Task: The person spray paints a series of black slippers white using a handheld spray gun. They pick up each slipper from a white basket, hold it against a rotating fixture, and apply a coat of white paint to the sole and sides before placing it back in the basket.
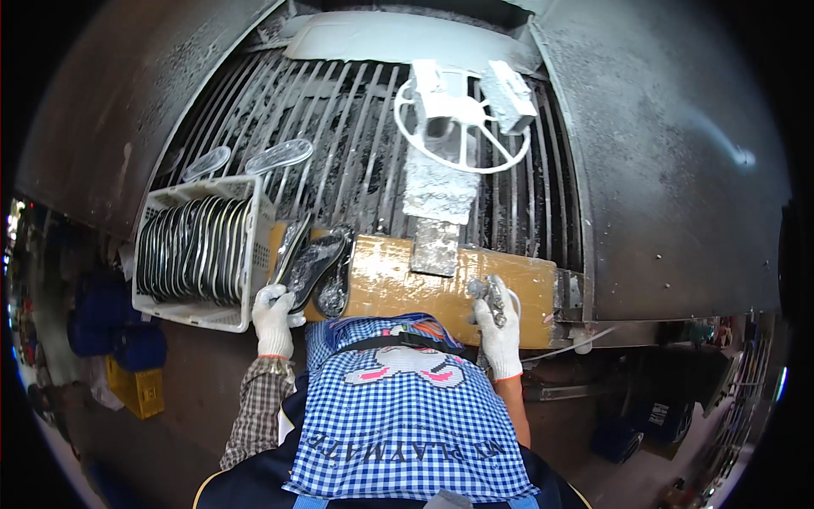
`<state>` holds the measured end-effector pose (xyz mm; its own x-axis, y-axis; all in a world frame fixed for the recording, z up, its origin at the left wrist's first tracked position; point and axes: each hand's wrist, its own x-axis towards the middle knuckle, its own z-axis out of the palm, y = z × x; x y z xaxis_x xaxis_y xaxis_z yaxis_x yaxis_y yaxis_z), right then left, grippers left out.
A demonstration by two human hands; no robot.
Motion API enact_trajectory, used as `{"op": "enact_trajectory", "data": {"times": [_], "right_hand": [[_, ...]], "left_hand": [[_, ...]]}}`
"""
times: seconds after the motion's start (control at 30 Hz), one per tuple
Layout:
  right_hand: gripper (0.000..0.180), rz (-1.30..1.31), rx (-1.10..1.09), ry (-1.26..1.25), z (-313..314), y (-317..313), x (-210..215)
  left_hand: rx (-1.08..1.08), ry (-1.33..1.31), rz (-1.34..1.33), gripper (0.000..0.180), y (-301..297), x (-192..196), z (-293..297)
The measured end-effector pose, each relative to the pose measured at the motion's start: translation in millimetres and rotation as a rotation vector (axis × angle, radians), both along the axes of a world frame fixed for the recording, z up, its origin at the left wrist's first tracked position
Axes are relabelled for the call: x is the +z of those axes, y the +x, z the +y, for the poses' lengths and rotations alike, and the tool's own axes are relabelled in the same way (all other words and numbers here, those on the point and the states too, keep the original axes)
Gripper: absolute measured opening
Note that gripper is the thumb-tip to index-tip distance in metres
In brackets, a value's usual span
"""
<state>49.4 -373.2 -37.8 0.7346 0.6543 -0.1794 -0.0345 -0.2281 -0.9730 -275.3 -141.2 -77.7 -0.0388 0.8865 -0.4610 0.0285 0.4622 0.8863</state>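
Observation:
My left hand (274,321), in a white knit glove, is closed at the near end of a black shoe sole (315,265). Two more dark soles lie against it: one stands on edge (290,246) on its left, another (333,293) on its right. My right hand (498,335), gloved too, is wrapped round a metal spray gun (493,301) above the board. Beside my left hand stands a white plastic basket (242,316) packed with a row of upright black soles (195,250).
A brown-covered board (381,271) runs along the near edge of a slatted metal rack (339,110). A white-coated wheel stand (465,110) rises at centre. Two clear sole-shaped pieces (280,156) lie on the slats. Dark metal walls (678,212) flank both sides. A yellow crate (136,388) sits lower left.

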Motion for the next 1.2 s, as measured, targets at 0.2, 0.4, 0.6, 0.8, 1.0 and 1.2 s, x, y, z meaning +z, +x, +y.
{"op": "enact_trajectory", "data": {"times": [0.2,0.4,0.6,0.8,1.0,1.2], "right_hand": [[0.068,-0.023,0.053,-0.015,-11,19,8],[0.069,-0.069,0.145,0.015,-1,29,13],[0.080,-0.167,0.260,-0.193,35,21,77],[0.089,-0.278,0.341,-0.153,55,5,81],[0.091,-0.324,0.400,-0.148,82,-17,75],[0.093,-0.375,0.353,-0.158,97,-35,69]], "left_hand": [[-0.265,-0.156,-0.405,0.048,40,59,-5],[-0.366,-0.409,-0.623,0.032,115,41,7],[-0.440,-0.467,-0.614,0.033,159,49,16],[-0.605,-0.578,-0.724,0.036,169,56,35],[-0.723,-0.603,-0.809,0.042,158,67,49],[-0.773,-0.637,-0.801,0.044,151,64,63]]}}
